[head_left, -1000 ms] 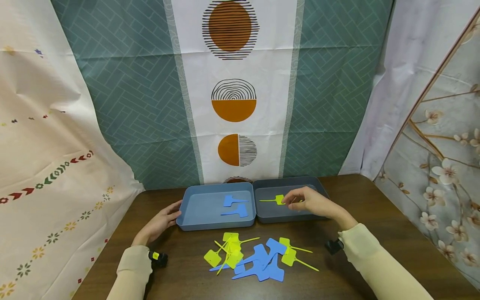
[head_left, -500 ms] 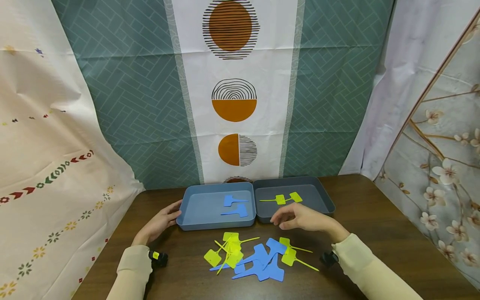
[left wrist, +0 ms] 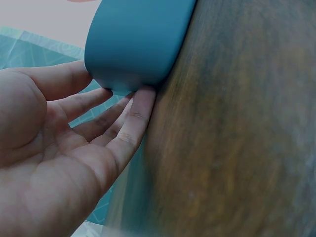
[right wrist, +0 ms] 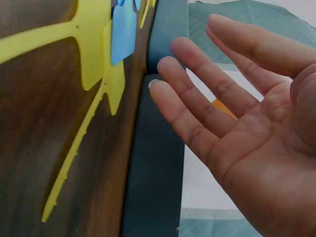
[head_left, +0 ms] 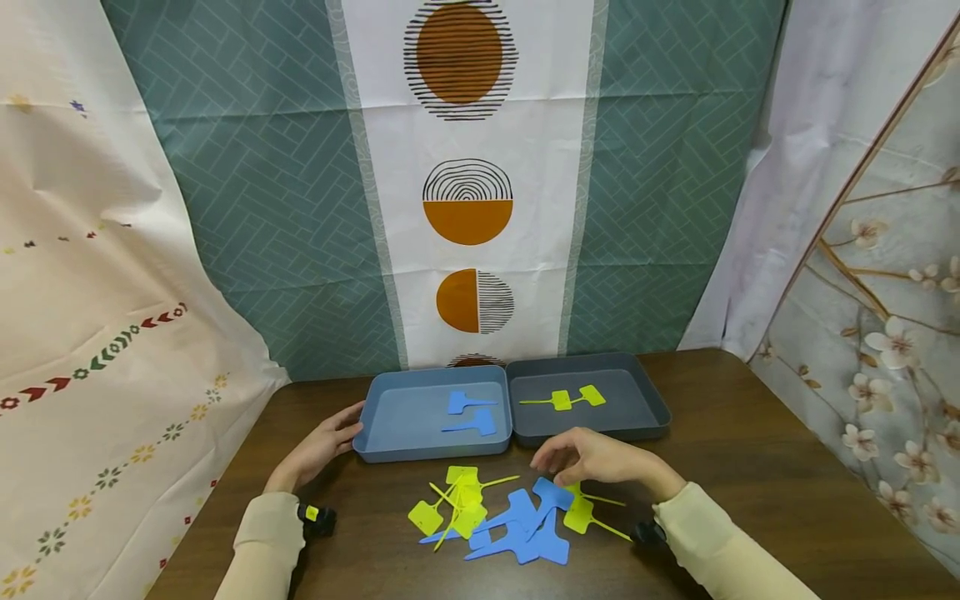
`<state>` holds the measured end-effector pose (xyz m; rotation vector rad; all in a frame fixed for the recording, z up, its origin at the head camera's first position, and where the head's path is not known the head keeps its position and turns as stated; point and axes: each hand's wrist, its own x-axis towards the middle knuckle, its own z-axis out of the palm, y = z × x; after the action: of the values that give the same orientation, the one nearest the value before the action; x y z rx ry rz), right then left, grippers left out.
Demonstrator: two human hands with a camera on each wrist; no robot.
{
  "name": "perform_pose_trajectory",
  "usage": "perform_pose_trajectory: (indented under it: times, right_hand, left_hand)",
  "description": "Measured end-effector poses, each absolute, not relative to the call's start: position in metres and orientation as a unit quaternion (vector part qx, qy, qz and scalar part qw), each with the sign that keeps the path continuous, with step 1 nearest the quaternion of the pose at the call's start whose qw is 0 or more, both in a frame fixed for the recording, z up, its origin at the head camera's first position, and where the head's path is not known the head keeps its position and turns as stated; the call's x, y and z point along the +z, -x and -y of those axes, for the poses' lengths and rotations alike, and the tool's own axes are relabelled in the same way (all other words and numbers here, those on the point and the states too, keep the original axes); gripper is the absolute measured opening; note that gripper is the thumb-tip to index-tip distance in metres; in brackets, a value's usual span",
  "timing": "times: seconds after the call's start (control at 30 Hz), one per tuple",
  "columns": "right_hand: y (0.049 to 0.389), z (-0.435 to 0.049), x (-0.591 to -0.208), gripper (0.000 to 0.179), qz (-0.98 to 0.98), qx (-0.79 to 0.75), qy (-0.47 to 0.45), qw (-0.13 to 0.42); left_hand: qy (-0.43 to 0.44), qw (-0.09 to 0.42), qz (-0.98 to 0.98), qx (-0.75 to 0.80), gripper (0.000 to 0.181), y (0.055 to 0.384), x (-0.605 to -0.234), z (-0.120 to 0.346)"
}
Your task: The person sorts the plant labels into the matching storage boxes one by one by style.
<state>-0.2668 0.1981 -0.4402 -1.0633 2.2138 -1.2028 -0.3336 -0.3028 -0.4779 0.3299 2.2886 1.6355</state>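
Observation:
My left hand (head_left: 318, 450) rests its fingertips against the left end of the blue tray (head_left: 401, 421). In the left wrist view, extended fingers (left wrist: 131, 126) touch the tray's outer wall (left wrist: 138, 44). My right hand (head_left: 603, 458), empty with relaxed fingers, hovers over the right part of a loose pile of T-shaped plant labels. Blue plant labels (head_left: 551, 546) lie in the pile's middle; yellow plant labels (head_left: 468, 510) lie at its left. Another yellow plant label (head_left: 577, 517) lies below the right hand, which partly covers its neighbour. The right wrist view shows yellow labels (right wrist: 94, 39) beside the open palm.
A dark grey tray (head_left: 630, 404) stands against the blue tray's right side, holding two yellow labels (head_left: 592, 395). Two blue labels (head_left: 484, 422) lie in the blue tray. Both trays stand at the back of the brown wooden table (head_left: 390, 567), before a hanging cloth (head_left: 300, 250).
My right hand has left the grey tray and come forward over the pile. A second yellow plant label now shows in that tray. My left hand stays at the blue tray.

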Motion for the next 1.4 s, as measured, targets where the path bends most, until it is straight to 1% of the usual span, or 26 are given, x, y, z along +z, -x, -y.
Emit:
perform_pose_trajectory:
  times: [0.27,0.67,1.4]
  right_hand:
    - [0.266,-0.194,-0.450,0.039,-0.817,-0.385,0.385,0.192]
    - [0.264,-0.190,-0.463,0.052,-0.830,-0.326,0.408,0.198]
    - [0.263,-0.188,-0.460,0.052,-0.846,-0.291,0.411,0.177]
  left_hand:
    - [-0.107,0.152,-0.801,0.569,0.061,0.333,-0.477,0.303]
    - [-0.115,0.151,-0.799,0.570,0.060,0.333,-0.481,0.304]
    - [-0.113,0.147,-0.800,0.570,0.061,0.332,-0.480,0.303]
